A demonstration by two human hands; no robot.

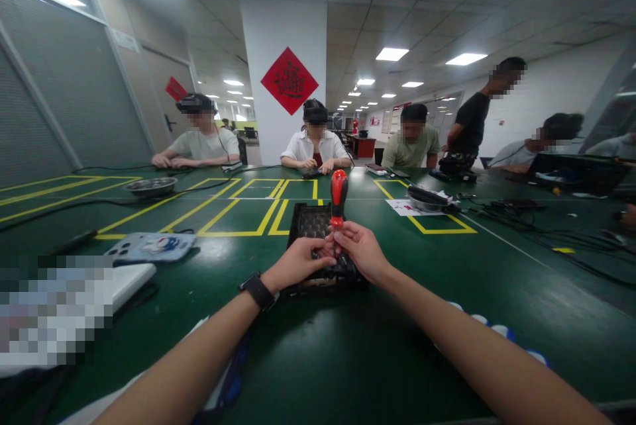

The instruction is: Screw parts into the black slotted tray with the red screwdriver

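Note:
A screwdriver (pixel 338 193) with a red and black handle stands nearly upright over a black plastic crate-like box (pixel 301 216). My right hand (pixel 362 249) is closed, its fingers pinching the screwdriver's shaft just below the handle. From the left, my left hand (pixel 303 263) reaches in over the box, thumb and fingers brought together close to the shaft. What those fingers pinch, if anything, is too small to make out. The screwdriver's tip is hidden by the hands, and so is part of the box's inside.
Yellow tape (pixel 243 233) marks rectangles on the green table (pixel 422 319). A phone (pixel 152 246) lies at left, with a metal bowl (pixel 152 185) behind it. Another bowl (pixel 427 203) stands on paper at right, near black cables (pixel 527 233). Several people are across the table.

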